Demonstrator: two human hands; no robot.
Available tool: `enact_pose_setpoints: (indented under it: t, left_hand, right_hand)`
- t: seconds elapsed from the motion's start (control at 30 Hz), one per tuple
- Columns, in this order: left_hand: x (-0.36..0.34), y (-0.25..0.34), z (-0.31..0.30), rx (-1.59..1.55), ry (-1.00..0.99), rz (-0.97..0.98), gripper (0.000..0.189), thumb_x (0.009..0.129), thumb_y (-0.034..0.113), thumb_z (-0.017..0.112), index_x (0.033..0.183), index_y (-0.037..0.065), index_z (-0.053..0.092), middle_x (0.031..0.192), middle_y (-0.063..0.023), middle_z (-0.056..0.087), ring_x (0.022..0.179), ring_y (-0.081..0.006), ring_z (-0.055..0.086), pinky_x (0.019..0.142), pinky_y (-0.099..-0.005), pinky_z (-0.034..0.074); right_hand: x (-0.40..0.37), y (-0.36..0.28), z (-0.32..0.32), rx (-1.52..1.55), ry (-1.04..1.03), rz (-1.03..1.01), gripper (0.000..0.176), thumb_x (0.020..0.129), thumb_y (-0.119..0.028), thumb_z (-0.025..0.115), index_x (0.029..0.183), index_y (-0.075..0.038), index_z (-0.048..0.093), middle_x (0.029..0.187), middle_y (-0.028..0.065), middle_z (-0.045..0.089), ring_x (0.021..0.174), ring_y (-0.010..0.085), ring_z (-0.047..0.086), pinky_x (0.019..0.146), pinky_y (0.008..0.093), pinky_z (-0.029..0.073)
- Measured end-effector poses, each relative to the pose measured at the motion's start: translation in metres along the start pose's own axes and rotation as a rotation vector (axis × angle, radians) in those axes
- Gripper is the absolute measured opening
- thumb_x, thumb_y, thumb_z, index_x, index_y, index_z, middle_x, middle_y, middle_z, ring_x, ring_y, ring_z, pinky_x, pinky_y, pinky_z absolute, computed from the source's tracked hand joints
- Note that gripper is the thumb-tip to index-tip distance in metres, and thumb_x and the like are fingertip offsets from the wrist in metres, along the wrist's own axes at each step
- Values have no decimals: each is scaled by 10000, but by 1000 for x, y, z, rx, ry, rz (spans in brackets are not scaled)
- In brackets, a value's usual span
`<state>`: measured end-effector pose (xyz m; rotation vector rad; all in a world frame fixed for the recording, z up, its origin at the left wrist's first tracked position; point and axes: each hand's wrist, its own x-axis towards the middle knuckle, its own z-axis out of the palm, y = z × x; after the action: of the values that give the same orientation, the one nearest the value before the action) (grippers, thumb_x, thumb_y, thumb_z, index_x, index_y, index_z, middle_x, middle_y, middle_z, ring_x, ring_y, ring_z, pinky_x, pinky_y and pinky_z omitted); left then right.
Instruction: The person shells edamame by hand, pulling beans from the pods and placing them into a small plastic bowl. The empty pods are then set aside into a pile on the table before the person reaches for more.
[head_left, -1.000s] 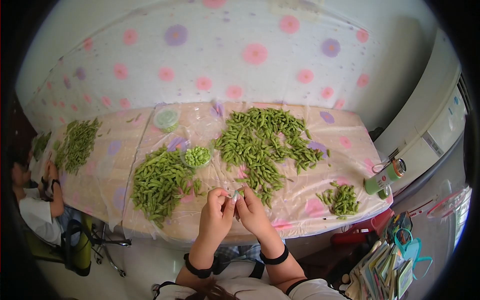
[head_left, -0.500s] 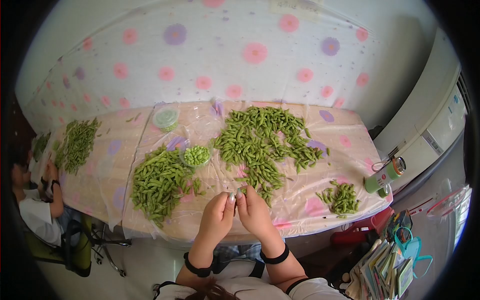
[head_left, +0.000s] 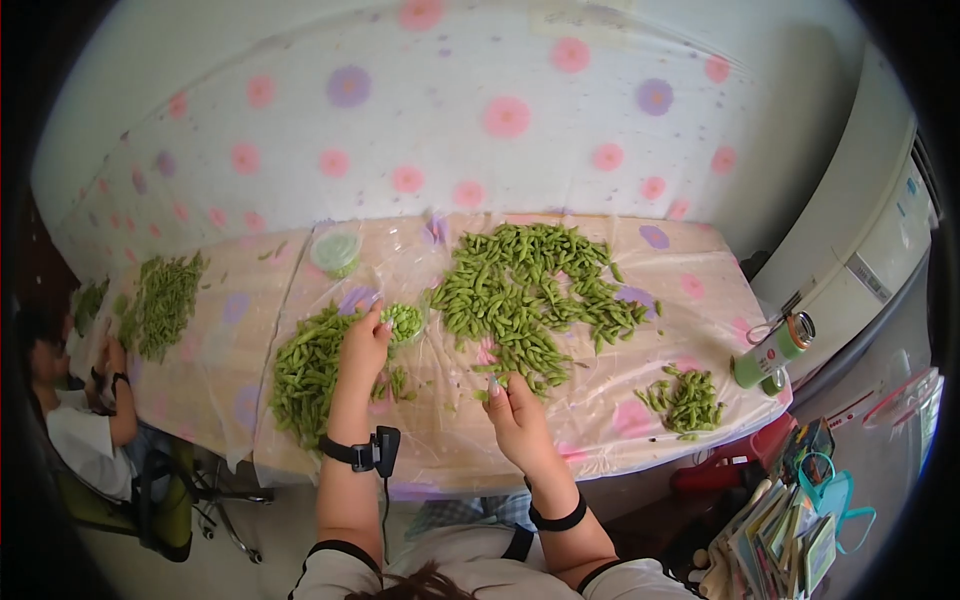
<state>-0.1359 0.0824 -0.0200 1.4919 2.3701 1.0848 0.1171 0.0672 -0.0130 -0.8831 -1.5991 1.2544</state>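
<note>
My left hand [head_left: 367, 345] is stretched forward over the left pile of green soybean pods [head_left: 312, 375], its fingers drawn together at the rim of a clear bowl of shelled beans [head_left: 404, 320]. Anything in those fingertips is hidden from me. My right hand [head_left: 517, 425] is closed above the front of the table, thumb against the fingers, with a small green soybean pod [head_left: 481, 396] showing at the tips. Just beyond it spreads the larger heap of pods [head_left: 530, 290].
A lidded clear tub [head_left: 336, 250] stands behind the bowl. To the right are a small pod pile [head_left: 688, 400] and a green bottle [head_left: 770, 352]. At far left a seated person [head_left: 90, 430] has hands near another pod pile [head_left: 165, 305]. Books [head_left: 775, 535] stand low right.
My hands were together at the table's front edge. The left has moved forward and left to the bowl of beans; the right has shifted slightly right and stays closed.
</note>
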Motion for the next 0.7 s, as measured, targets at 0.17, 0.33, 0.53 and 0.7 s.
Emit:
enact_pose_setpoints:
  t: [0.17, 0.33, 0.53, 0.7]
  left_hand:
    - [-24, -1, 11, -438, 16, -28, 257, 899, 85, 537, 1147, 20, 569, 793, -92, 639, 716, -145, 601, 681, -279, 472]
    - [-87, 65, 0, -718, -311, -23, 246, 918, 118, 533, 1134, 5, 570, 877, -81, 642, 810, -137, 602, 742, -276, 473]
    - [-118, 94, 17, -851, -307, 196, 236, 917, 162, 564, 1093, 4, 559, 972, -75, 593, 886, -126, 559, 765, -279, 455]
    - [-122, 99, 24, -855, -249, 141, 172, 943, 154, 522, 971, -15, 540, 796, -47, 548, 706, -109, 508, 650, -251, 424]
  right_hand:
    - [1, 0, -4, -2, -28, 51, 164, 940, -145, 504, 854, -19, 443, 624, 76, 475, 541, 144, 437, 505, 289, 369]
    - [9, 1, 3, -8, 35, -146, 109, 934, -114, 504, 893, -13, 495, 801, 95, 513, 707, 147, 481, 631, 263, 398]
    - [10, 16, 9, 245, 58, -176, 138, 967, -141, 479, 939, -25, 547, 1061, 13, 466, 851, 87, 464, 664, 227, 417]
    - [0, 0, 13, 546, 11, 53, 118, 960, -133, 494, 970, -30, 551, 1087, -1, 448, 768, 74, 468, 635, 225, 405]
